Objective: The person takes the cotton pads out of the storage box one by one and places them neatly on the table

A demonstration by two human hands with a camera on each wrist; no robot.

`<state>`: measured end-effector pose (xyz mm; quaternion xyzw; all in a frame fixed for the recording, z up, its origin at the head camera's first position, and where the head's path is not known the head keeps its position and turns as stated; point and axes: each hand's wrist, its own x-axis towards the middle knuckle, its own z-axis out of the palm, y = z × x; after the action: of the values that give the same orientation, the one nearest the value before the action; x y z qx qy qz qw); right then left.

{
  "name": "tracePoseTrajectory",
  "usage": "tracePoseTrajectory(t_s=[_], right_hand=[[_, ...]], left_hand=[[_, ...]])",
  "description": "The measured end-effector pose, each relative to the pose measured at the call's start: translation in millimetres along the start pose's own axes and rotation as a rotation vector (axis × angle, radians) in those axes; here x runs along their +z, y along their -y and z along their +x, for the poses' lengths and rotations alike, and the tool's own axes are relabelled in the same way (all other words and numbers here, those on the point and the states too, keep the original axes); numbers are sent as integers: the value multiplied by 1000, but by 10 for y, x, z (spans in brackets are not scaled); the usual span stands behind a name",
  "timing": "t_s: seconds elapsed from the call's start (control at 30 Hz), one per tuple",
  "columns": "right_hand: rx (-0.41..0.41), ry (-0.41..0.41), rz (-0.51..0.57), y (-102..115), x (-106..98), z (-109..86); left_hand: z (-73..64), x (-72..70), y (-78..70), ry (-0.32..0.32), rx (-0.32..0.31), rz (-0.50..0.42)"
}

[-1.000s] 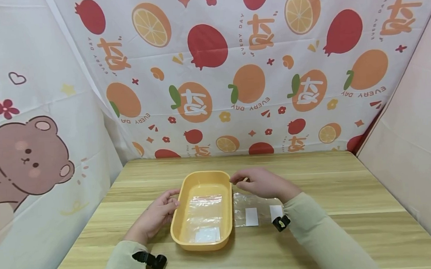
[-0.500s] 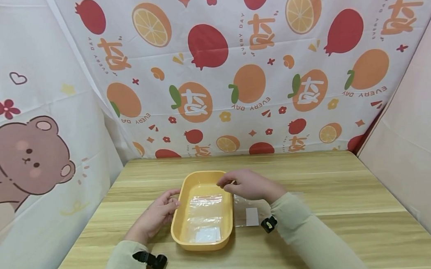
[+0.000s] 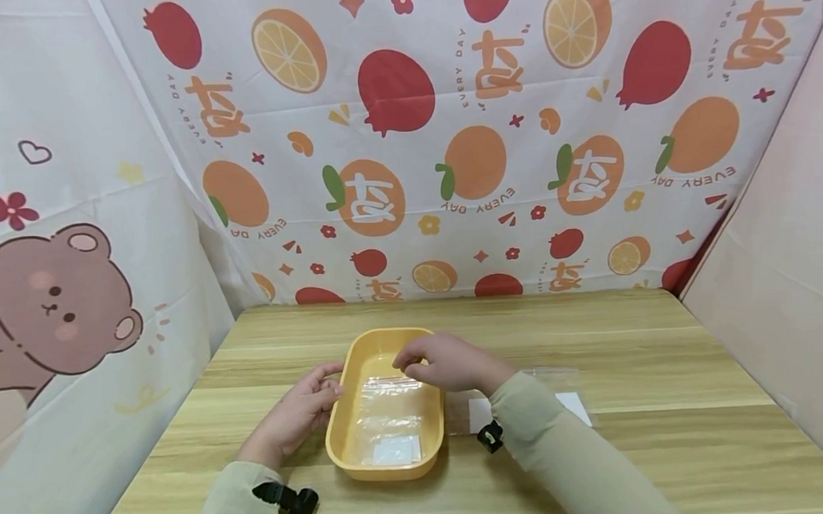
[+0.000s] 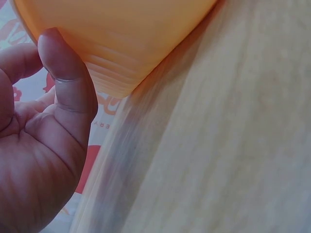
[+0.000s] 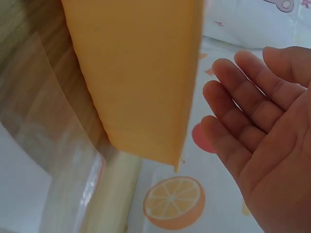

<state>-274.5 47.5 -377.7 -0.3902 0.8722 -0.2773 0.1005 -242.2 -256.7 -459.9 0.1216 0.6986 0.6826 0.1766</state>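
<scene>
A yellow oblong plastic tray (image 3: 388, 473) stands on the table. Inside it lie clear zip bags (image 3: 390, 404), overlapping, with white labels (image 3: 396, 450) at the near end. My left hand (image 3: 290, 418) holds the tray's left side; in the left wrist view its thumb (image 4: 63, 63) presses the yellow wall (image 4: 131, 34). Over the tray's right rim reaches my right hand (image 3: 453, 363), fingers loosely bent, nothing in them. The right wrist view shows that hand (image 5: 265, 116) higher than the tray's side wall (image 5: 141, 77).
Right of the tray, more clear bags (image 3: 549, 376) with white labels (image 3: 574, 407) lie flat on the wooden table (image 3: 677, 429), partly hidden by the right forearm. A fruit-print cloth (image 3: 406, 171) hangs behind, and a bear-print cloth (image 3: 68, 301) at the left.
My right hand has moved left and slightly toward me, from beside the tray's right rim to over its inside. The left hand and the tray have stayed in place.
</scene>
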Motion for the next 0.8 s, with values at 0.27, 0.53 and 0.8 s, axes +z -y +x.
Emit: tracePoseTrajectory(t_s=[0.27, 0.53, 0.8], right_hand=[[-10, 26, -35, 4, 127, 106], [-9, 44, -141, -1, 260, 261], [23, 71, -202, -12, 350, 389]], left_hand=[[19, 13, -6, -3, -6, 0], [13, 10, 6, -10, -13, -3], [4, 19, 17, -9, -8, -3]])
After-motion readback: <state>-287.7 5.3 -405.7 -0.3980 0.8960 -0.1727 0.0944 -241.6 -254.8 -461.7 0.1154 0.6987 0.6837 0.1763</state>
